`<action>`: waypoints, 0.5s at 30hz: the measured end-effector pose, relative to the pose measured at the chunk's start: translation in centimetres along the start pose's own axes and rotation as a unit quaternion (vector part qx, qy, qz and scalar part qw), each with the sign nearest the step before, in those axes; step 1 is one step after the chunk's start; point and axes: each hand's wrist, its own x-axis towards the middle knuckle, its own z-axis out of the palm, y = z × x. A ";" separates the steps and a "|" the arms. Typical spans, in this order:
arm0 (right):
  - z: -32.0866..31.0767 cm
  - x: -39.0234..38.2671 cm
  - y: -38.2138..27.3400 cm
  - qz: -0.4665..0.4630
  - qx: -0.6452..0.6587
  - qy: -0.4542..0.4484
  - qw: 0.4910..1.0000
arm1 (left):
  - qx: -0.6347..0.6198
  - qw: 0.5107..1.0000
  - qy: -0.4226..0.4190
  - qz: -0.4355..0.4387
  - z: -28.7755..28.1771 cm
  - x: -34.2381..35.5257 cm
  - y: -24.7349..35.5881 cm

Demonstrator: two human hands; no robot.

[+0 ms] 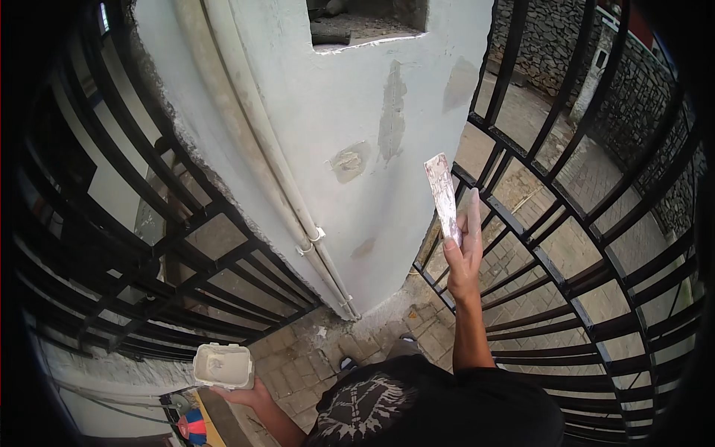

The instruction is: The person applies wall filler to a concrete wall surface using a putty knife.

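My right hand [465, 257] is raised on the right, gripping a putty knife [443, 192] by its lower end. Its flat blade points up and is smeared with white and brownish residue. The index finger stretches up alongside, dusted white. Low on the left, my left hand [249, 395] supports a small rectangular white tub [223, 365] from below and the side; pale paste coats its inside. In front stands a white wall pillar [313, 119] with grey patches, a tall one [392, 112] and a rounder one [348, 162]. The blade is apart from the wall.
Two pale pipes [275, 171] run down the pillar's left part. A square opening [367, 21] is at its top. Black metal bars [186, 231] flank it on the left, and a black gate [555, 276] on the right. Paving bricks [298, 365] lie below.
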 end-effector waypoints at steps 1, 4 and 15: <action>-0.1 0.0 0.4 0.006 -0.003 -0.023 1.000 | 0.003 1.000 0.008 0.009 0.1 -0.8 -0.4; 0.4 -1.0 2.1 -0.020 -0.059 -0.057 0.996 | -0.025 1.000 -0.006 -0.008 0.6 -3.5 -1.5; 5.0 0.6 6.6 -0.279 -0.134 -0.084 0.947 | -0.035 0.998 0.000 0.053 -2.0 -14.0 -2.9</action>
